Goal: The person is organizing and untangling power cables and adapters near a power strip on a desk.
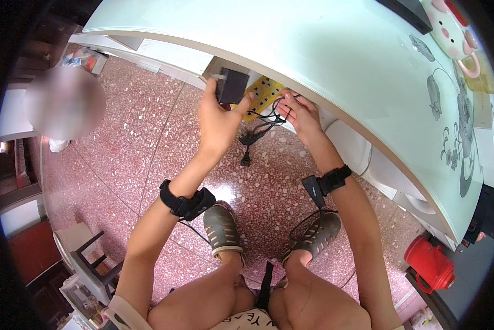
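Observation:
My left hand [219, 121] grips a small black box [234, 86], fingers on its left side and thumb near its lower right corner. The box is at an open compartment [214, 66] under the front edge of the table. Looped black cable [278, 119] runs through the fingers of my right hand [299, 113], just below the table edge. From the bundle a black plug end [245, 159] hangs over the floor. Between my hands, partly behind the cable, a yellow board with several dark-marked round sockets [265, 93] shows, like a power strip.
The glass-topped table [292, 45] curves above my hands. On it stands a pig-faced mug [449, 33] by a black object [407, 14]. A red bucket-like container [428, 264] is at lower right, a stool [94, 264] at lower left. A blurred patch [65, 103] covers something at left.

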Demonstrator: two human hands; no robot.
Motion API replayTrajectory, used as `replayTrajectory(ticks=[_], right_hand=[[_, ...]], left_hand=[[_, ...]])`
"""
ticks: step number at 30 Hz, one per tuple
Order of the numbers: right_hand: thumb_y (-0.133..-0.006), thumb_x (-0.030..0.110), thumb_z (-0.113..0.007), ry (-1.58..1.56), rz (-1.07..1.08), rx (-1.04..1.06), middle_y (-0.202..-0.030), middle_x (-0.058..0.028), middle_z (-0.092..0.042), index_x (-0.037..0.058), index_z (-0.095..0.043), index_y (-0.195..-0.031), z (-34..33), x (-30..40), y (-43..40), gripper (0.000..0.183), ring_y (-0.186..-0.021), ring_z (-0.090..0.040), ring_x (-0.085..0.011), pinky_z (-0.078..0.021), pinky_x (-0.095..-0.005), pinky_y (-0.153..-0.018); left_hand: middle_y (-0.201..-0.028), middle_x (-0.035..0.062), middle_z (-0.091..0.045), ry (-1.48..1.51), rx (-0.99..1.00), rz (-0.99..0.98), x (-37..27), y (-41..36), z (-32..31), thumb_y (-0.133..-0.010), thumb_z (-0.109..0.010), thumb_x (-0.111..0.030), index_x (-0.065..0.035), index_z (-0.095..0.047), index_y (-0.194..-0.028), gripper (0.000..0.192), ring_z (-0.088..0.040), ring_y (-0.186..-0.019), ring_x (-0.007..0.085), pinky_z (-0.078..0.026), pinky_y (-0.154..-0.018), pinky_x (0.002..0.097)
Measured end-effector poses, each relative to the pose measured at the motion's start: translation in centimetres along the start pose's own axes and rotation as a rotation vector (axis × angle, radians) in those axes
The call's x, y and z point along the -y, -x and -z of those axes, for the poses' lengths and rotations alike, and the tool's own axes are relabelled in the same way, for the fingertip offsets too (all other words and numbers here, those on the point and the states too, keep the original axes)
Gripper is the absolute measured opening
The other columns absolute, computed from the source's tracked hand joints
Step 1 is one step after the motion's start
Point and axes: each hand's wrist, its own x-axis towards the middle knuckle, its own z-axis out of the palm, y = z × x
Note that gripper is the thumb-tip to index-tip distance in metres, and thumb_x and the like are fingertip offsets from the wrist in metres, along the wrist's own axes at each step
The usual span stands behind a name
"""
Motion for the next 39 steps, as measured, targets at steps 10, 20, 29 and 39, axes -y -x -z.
replayTrajectory(ticks=[10,20,29,39], right_hand=[[-0.092,0.014,-0.061,-0.225,0.104,-0.017,-0.106,-0.012,-0.06,-0.0003,-0.059,-0.108,-0.6,1.6,1.7,0.021,-0.103,-0.06,-0.0268,-0.0528,-0.0411,-0.092],[-0.09,0.008,-0.062,-0.377,0.041,0.012,-0.096,-0.006,-0.06,0.004,-0.057,-0.105,0.2,2.5,3.0,0.016,-0.096,-0.061,-0.0224,-0.051,-0.046,-0.096],[-0.094,0.016,-0.057,-0.329,0.168,0.282,-0.106,-0.0081,-0.055,0.005,-0.053,-0.11,2.4,2.1,2.8,0.02,-0.114,-0.052,-0.0225,-0.045,-0.048,-0.102],[-0.095,0.018,-0.057,-0.215,0.041,0.034,-0.11,-0.0085,-0.062,0.0044,-0.053,-0.116,2.2,1.7,2.7,0.025,-0.113,-0.058,-0.0187,-0.0469,-0.0187,-0.059]], left_hand=[[-0.084,0.0132,-0.06,-0.026,0.112,0.08,6.1,-0.3,-2.4,-0.079,-0.074,-0.013,-0.0001,-0.045,-0.105,0.041,-0.058,-0.072,0.0193,-0.047,-0.063,0.032],[-0.099,0.0132,-0.057,0.395,0.199,0.435,4.1,0.1,-3.1,-0.087,-0.062,-0.008,0.0015,-0.039,-0.114,0.036,-0.061,-0.088,0.017,-0.054,-0.074,0.0275],[-0.109,0.0149,-0.058,0.636,0.318,0.711,2.1,-0.2,-1.6,-0.091,-0.06,-0.013,0.0066,-0.045,-0.115,0.035,-0.064,-0.096,0.023,-0.058,-0.079,0.0289],[-0.096,0.0155,-0.067,-0.302,0.651,0.014,4.2,0.8,-2.7,-0.083,-0.071,-0.017,0.0058,-0.053,-0.121,0.048,-0.065,-0.085,0.0218,-0.05,-0.079,0.0304]])
